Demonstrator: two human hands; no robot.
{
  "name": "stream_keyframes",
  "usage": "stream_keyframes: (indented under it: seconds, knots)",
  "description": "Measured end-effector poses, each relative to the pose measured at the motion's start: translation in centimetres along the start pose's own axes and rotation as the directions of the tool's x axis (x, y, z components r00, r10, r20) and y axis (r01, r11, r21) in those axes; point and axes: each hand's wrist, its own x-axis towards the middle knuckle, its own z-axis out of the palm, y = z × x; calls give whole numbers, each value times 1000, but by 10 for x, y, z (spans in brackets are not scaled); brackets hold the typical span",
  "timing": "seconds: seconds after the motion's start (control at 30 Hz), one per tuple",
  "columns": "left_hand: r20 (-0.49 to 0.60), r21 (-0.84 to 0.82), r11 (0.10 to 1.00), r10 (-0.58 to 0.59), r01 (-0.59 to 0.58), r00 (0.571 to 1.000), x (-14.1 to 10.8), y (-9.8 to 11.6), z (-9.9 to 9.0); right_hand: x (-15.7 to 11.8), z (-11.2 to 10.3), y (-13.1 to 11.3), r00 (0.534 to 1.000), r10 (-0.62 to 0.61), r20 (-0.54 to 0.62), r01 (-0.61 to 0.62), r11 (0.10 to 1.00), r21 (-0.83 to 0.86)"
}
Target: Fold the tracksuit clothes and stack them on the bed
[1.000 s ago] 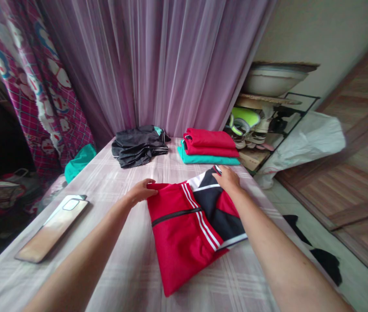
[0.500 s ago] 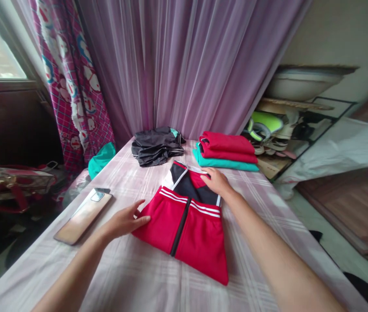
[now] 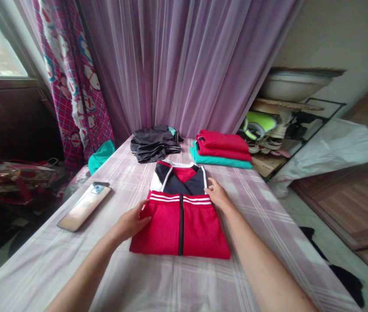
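Observation:
A folded red jacket point(image 3: 161, 229) with a black zip, a white-striped waistband and a black, white and red upper part lies squarely before me. My left hand point(image 3: 135, 220) holds its left edge beside the waistband, thumb on top of the red cloth and fingers along the side. At the right edge, just above the stripes, my right hand point(image 3: 218, 194) has its thumb and fingers on the white-trimmed border. The undersides of both grips are hidden.
The jacket lies on a checked tablecloth point(image 3: 119, 277). A phone point(image 3: 85, 207) rests at left. Behind are a dark crumpled garment point(image 3: 154, 145) and a stack of folded red clothes point(image 3: 224, 145) over a teal one point(image 3: 223, 161). A shoe rack point(image 3: 314, 125) stands at right.
The jacket has turned so that its hem now faces me straight. My right hand has slid from the collar down to the right edge; my left hand has closed in on the left edge.

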Motion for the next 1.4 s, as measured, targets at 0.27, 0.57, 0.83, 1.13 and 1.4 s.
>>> stream_keyframes:
  seconds: [0.27,0.57,0.83,1.13,1.4]
  knots:
    - [-110,177,983,-32,51,993,23,8,-10,-43,-21,14,1000,3,31,1,993,-114]
    - [-16,126,991,-39,41,999,35,12,-11,-70,-18,7,988,-43,150,37,998,46]
    - [-42,-67,998,-8,5,999,27,19,-13,-89,-20,-11,990,-136,-22,133,984,-115]
    - [-59,-248,955,-184,164,981,36,11,-5,-89,-6,-10,987,30,-157,-63,976,-209]
    - [-343,244,970,92,-6,935,9,30,-4,-99,-17,-18,945,-195,-261,152,973,-176]
